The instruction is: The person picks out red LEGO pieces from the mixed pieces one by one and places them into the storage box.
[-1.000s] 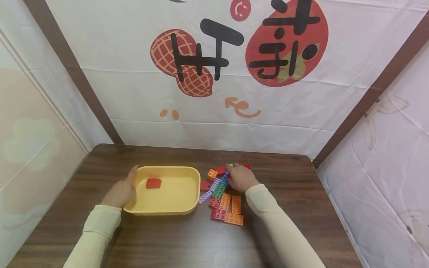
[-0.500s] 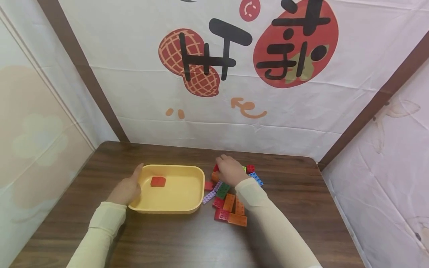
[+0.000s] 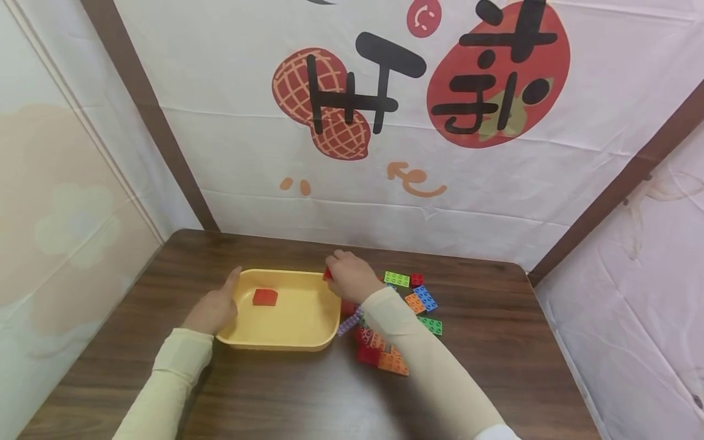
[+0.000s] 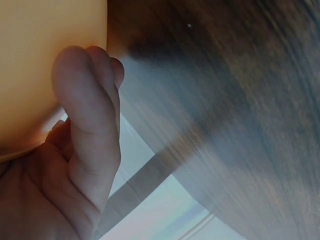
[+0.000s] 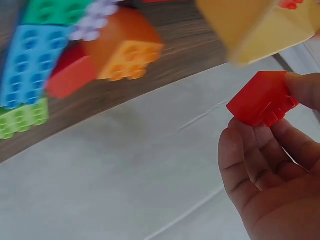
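Observation:
A yellow tray [image 3: 297,321] sits on the table, holding one red toy brick [image 3: 265,297]. At its left end, my left hand [image 3: 213,310] grips the rim; the left wrist view shows curled fingers [image 4: 85,100] against the yellow wall. Over the tray's back right corner, my right hand [image 3: 354,278] pinches another red brick [image 5: 262,97] between thumb and fingers. Only a bit of that brick shows in the head view. To the tray's right lies a pile of toy bricks, partly covered by my right forearm, including a purple brick [image 3: 350,322] and an orange one [image 3: 393,363].
Farther right are a lime brick [image 3: 396,279], a small red brick [image 3: 417,280], a blue brick [image 3: 425,297] and a green brick [image 3: 431,325]. A white printed cloth [image 3: 352,211] hangs behind the dark wooden table [image 3: 275,397].
My right hand has moved left from the brick pile to the tray's back right corner, carrying a red brick. The left hand keeps its place on the tray. The head view has shifted slightly.

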`<state>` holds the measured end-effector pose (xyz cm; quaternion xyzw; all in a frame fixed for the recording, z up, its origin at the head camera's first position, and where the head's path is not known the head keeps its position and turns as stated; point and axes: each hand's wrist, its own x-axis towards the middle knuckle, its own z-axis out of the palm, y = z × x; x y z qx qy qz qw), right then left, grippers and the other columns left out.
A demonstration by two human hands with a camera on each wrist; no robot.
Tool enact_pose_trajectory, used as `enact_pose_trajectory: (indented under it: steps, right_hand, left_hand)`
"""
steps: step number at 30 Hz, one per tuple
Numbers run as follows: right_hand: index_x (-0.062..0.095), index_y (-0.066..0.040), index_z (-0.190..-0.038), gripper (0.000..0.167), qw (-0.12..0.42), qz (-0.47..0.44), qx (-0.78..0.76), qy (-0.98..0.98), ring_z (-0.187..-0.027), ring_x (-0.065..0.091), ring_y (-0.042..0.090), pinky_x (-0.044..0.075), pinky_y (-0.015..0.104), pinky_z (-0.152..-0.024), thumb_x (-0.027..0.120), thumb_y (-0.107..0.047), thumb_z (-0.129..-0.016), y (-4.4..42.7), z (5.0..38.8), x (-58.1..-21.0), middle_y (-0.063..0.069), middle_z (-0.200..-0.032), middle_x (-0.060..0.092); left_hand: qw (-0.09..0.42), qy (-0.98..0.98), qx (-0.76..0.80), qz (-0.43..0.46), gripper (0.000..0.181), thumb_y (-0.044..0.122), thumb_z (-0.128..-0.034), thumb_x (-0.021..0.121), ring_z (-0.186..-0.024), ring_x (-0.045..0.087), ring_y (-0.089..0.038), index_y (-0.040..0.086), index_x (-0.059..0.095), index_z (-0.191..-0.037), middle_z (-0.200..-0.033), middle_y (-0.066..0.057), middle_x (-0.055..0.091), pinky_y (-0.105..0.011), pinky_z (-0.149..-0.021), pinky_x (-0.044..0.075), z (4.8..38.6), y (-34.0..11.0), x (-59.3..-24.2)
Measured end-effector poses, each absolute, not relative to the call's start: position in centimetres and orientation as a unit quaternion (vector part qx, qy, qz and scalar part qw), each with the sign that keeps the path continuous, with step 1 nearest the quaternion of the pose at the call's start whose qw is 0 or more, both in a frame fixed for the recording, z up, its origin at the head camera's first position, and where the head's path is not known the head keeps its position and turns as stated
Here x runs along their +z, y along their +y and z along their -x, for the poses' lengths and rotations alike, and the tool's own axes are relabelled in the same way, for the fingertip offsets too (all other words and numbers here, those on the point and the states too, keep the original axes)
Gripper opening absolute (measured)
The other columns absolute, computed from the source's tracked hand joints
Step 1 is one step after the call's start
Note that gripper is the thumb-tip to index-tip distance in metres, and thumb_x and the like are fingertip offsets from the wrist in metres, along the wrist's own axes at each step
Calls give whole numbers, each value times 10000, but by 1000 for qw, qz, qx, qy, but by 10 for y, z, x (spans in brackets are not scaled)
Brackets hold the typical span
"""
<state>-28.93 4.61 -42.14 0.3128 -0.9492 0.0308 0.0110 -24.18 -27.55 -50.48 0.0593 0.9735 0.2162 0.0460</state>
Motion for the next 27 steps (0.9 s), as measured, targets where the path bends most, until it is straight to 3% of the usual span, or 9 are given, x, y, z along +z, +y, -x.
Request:
enact_pose_trajectory:
  steps: [11, 22, 27]
  right_hand:
    - [675, -116, -1181, 302, -4, -366, -3, -931, -941, 560, 153, 493, 262, -801, 724, -265, -923, -8, 284, -412, -5, -1007, 572]
    - [682, -152, -1105, 228, 0, -415, -10, -910, -889, 570, 154, 510, 276, -728, 722, -275, -917, -55, 276, -425, -22, -967, 550]
    - [698, -164, -1080, 199, 4, -429, -13, -903, -877, 590, 157, 512, 279, -763, 725, -288, -928, -72, 272, -434, -14, -970, 574]
  left_hand:
    - [31, 973, 218, -63, 726, 23, -936, 434, -530, 522, -246, 41, 123, -1592, -608, -79, 539, -455, -546, 473, 239, -273, -503]
    - [26, 974, 216, -57, 742, 27, -936, 455, -512, 501, -247, 55, 121, -1598, -596, -76, 520, -426, -511, 441, 239, -275, -503]
    - [23, 974, 216, -57, 752, 27, -930, 471, -494, 479, -243, 53, 130, -1600, -580, -69, 502, -411, -488, 421, 239, -275, -506]
